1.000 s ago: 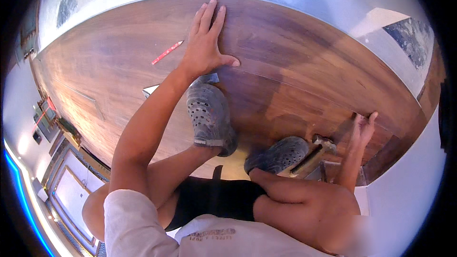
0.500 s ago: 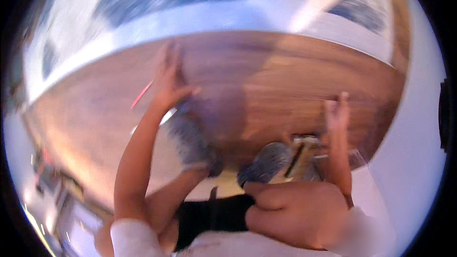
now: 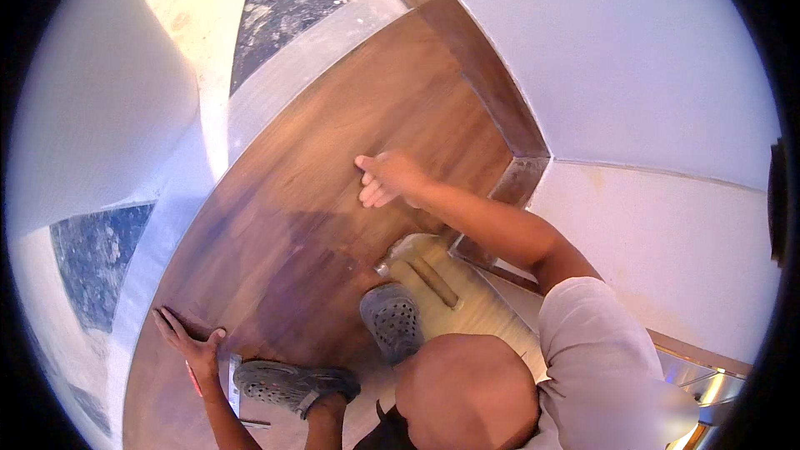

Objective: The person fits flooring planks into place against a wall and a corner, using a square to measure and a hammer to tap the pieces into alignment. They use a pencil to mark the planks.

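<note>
My left hand (image 3: pixel 193 350) rests on the brown wood-grain floor (image 3: pixel 275 192) near its curved edge, thumb and fingers spread, holding nothing visible. Beside that wrist lies a thin red stick (image 3: pixel 193 378), partly covered by the arm. My right hand (image 3: pixel 390 177) is over the middle of the floor, palm turned inward. Its thumb and forefinger are pressed together and the other fingers curl loosely; whatever may be between them is too small to make out. Closer to me, a hammer-like tool with a dark handle (image 3: pixel 433 283) lies on a pale board.
My grey clogs (image 3: pixel 392 321) stand on the floor, one beside a flat metal strip (image 3: pixel 235 385). A brown skirting (image 3: pixel 492 92) and white walls (image 3: pixel 633 58) border the right. Past the floor's edge run a pale band (image 3: pixel 292 58) and dark speckled panels (image 3: pixel 104 258).
The view has swung round to the right, toward the wall corner. My left hand stays flat with fingers spread, now near the floor's curved edge. My right hand is now over the middle of the floor.
</note>
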The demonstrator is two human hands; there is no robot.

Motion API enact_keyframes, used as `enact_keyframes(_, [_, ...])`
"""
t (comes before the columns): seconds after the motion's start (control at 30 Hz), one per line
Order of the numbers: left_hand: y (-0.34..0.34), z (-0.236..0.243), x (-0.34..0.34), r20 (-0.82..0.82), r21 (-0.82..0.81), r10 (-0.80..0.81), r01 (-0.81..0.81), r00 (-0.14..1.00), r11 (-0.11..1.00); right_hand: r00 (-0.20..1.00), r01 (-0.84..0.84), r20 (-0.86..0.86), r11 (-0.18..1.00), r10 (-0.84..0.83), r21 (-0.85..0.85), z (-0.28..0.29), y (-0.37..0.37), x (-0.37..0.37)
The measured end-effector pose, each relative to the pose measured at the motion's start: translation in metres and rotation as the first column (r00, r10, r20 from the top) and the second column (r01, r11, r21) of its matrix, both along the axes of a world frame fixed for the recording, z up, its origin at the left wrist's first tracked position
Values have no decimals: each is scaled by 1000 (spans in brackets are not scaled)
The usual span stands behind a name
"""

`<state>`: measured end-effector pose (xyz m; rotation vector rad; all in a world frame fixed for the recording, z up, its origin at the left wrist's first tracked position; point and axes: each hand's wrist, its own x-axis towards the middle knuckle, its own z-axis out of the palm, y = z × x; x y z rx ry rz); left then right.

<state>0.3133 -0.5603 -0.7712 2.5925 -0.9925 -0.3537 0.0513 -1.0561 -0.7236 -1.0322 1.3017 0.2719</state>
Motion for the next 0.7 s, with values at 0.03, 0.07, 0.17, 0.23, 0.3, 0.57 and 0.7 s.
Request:
enact_keyframes(0.03, [1,-3,-2,10,-12,-2,3,1000,1000,998,-57,12,998,57,19,3,1,-4])
enact_keyframes(0.07, [2,-6,-4,13,-14,-14,14,1000,1000,991,-127,21,989,129,-74,-1,1,-7])
enact_keyframes(0.17, [2,-7,-2,26,-5,-36,37,999,999,909,-386,-50,792,414,-472,-4,1,-4])
enact_keyframes(0.23, [1,-4,-3,33,7,-39,39,999,999,758,-541,-276,333,591,-772,2,0,3])
enact_keyframes(0.3, [0,-2,-7,-2,12,1,-1,1000,1000,659,-578,-344,158,669,-800,-4,-2,10])
enact_keyframes(0.57, [8,11,10,-104,32,82,-79,991,996,396,-706,-409,-13,822,-708,-13,9,44])
enact_keyframes(0.7, [-20,19,15,-62,98,144,-138,988,986,260,-818,-543,-117,799,-564,6,-10,58])
